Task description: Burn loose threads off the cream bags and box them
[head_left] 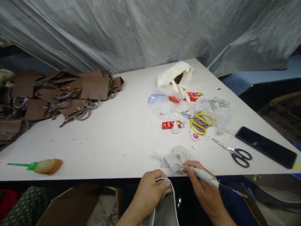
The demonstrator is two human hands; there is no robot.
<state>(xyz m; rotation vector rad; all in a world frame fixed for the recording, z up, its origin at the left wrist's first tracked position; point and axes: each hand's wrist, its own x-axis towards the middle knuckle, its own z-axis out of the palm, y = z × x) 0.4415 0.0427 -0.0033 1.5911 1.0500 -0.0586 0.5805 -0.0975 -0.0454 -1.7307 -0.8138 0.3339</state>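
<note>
My left hand [152,191] pinches the rim of a grey bag [166,207] with pale edges, below the table's front edge. Most of the bag is out of view. In my right hand [204,188] is a white, pen-like tool [205,176] with a thin dark tip and a thin length trailing from its back end. Its exact kind is unclear. The tip points left, over or against a crumpled whitish wad [178,157] on the table; contact cannot be made out. Black-handled scissors [235,153] lie right of the wad.
Brown handbags [94,88] are piled at the left, behind a glue bottle [48,166] with a green nozzle. Yellow-handled scissors [199,122], a red box [169,125], plastic bags [218,110] and a cream cloth bag [176,75] lie ahead. A black phone [265,146] rests at the right.
</note>
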